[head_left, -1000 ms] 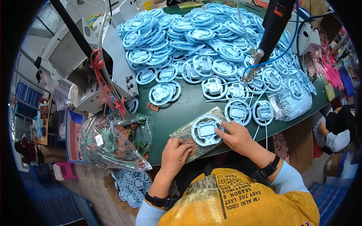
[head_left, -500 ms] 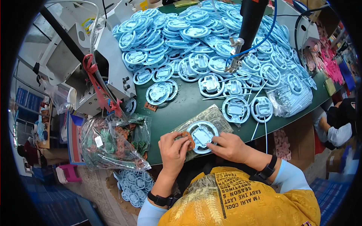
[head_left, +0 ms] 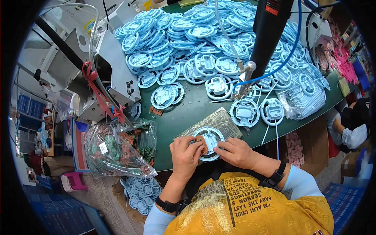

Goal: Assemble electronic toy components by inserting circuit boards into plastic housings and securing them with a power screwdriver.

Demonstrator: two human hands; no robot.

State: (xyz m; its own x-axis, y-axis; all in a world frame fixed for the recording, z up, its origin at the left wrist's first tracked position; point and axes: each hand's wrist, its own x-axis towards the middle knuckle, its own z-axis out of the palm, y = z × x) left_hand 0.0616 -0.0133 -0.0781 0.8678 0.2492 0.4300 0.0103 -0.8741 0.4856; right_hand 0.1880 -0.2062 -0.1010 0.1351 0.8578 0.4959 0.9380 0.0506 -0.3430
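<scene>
A light blue plastic ring-shaped part (head_left: 212, 136), like a toy steering wheel, lies before me on a flat block wrapped in clear film (head_left: 224, 120). My left hand (head_left: 185, 156) pinches a small brown circuit board (head_left: 202, 145) between thumb and fingers. The board overlaps the left side of the blue part's recessed middle; whether it is seated there I cannot tell. From the right, my right hand (head_left: 235, 152) grips the rim of the blue part with closed fingers.
A large heap of similar blue parts (head_left: 188, 35) covers the far table. An electric screwdriver (head_left: 270, 35) hangs above on the right. A clear bag of circuit boards (head_left: 117, 149) sits at left, beside a grey machine (head_left: 113, 58). Another brown board (head_left: 156, 111) lies on the green table (head_left: 188, 109).
My left hand has moved right, bringing the circuit board over the blue part. The hanging screwdriver has swung slightly right and nearer. My right hand stays at the rim.
</scene>
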